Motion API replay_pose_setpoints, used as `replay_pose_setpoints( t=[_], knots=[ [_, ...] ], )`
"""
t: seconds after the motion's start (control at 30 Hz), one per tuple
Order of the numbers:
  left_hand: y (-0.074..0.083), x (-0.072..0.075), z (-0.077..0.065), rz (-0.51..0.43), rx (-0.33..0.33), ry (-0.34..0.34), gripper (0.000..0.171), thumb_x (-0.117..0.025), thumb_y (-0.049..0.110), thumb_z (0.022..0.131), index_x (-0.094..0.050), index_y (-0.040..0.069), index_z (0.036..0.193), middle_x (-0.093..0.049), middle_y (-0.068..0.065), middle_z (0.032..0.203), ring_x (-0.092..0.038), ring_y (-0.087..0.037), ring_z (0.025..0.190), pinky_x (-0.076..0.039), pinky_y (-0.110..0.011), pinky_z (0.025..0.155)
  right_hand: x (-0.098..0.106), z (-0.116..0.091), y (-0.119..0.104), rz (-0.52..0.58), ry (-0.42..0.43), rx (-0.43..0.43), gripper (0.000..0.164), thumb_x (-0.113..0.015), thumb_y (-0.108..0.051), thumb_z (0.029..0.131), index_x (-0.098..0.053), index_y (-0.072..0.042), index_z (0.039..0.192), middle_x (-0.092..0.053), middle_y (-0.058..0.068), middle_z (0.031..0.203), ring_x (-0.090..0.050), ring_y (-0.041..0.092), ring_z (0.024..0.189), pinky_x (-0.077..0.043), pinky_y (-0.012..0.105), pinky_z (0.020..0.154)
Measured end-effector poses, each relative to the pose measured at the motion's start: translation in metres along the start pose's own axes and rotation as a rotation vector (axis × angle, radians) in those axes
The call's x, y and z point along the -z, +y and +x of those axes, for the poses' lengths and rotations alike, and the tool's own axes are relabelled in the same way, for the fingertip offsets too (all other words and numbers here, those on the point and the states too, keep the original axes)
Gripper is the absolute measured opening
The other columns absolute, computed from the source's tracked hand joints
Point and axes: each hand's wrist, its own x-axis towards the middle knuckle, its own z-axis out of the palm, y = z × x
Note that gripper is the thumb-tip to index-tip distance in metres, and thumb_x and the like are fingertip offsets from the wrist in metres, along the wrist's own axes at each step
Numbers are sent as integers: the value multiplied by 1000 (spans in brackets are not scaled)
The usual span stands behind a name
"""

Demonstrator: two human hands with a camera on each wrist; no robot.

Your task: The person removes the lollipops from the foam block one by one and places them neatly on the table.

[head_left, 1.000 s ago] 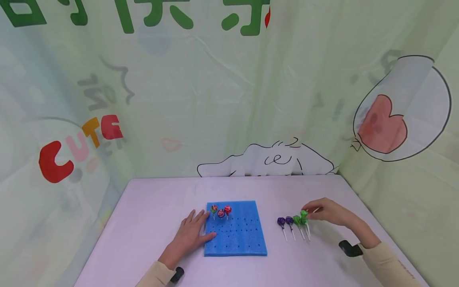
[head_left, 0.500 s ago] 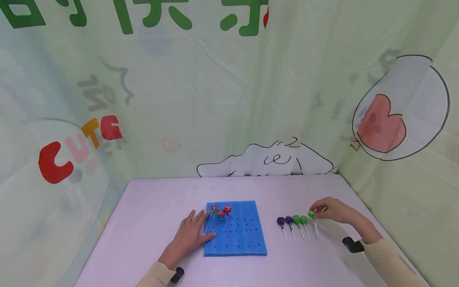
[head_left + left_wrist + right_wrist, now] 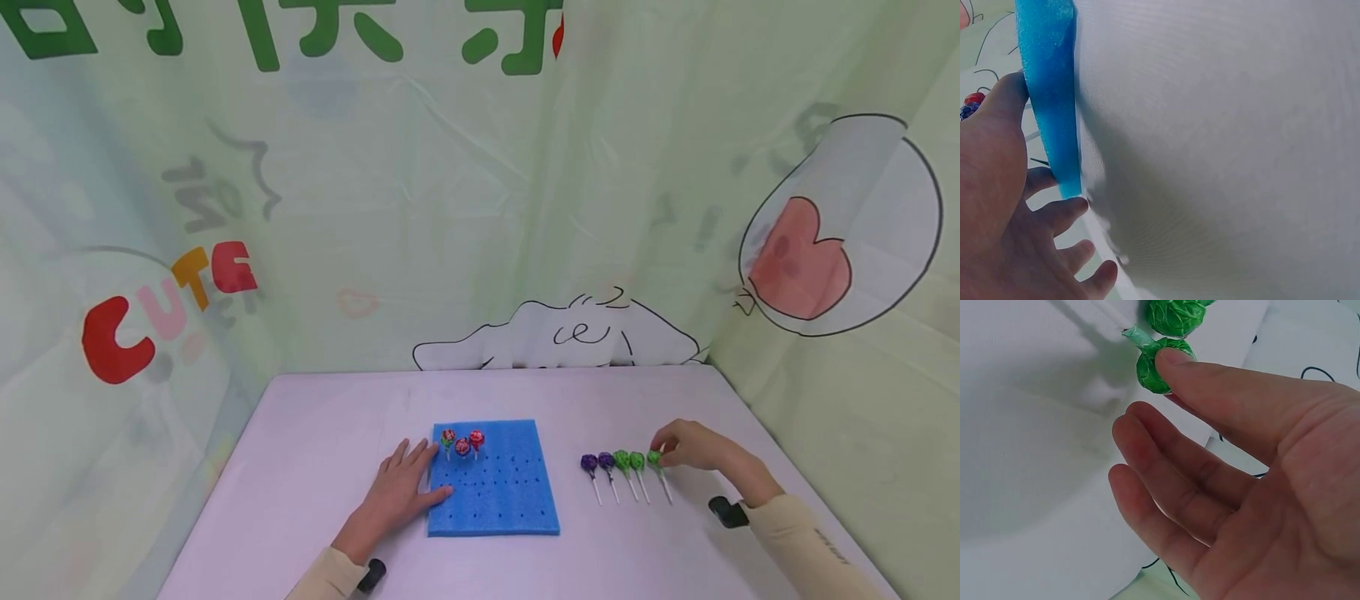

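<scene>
My right hand (image 3: 692, 446) pinches the wrapped head of a green lollipop (image 3: 1149, 370) between thumb and index finger; the other fingers are loosely bent. This lollipop is at the right end of a row, its white stick pointing toward the front. Beside it lie two more green lollipops (image 3: 637, 462) and two purple lollipops (image 3: 588, 463). My left hand (image 3: 397, 490), fingers spread, rests at the left edge of a blue foam board (image 3: 504, 504), with the thumb over the board's surface. Three red-wrapped lollipops (image 3: 462, 447) stand upright in the board's far left corner.
Rows of small holes cover the board. The pale tabletop (image 3: 315, 433) is bounded by printed curtains (image 3: 480, 208) at the back and both sides. A dark wrist device (image 3: 728, 512) sits at the right sleeve.
My right hand has moved the green lollipop rightward from above the other green ones, then lowered it at the row's right end. My left hand has stayed in place.
</scene>
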Motion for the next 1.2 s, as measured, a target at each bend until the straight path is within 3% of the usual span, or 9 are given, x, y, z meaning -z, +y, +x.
replay_pose_setpoints(
  t=[0.93,1.2],
  knots=[
    [6,5,-3,-3,11,-7,83,-63,62,90,-41,14,154,-38,-14,161,-21,-44,153,-24,-65,119,-8,1,-8,-5,-11,-31,18,-71,-6,90,-71,-1,107,-69,12,98,-61,23,87,-56,45,77],
    [3,3,-1,1,17,-11,84,-63,62,90,-40,15,155,-37,-14,161,-20,-44,153,-23,-65,120,-8,7,-1,-2,-21,-39,20,-73,-8,89,-70,-3,108,-68,11,96,-60,23,86,-56,43,76]
  ],
)
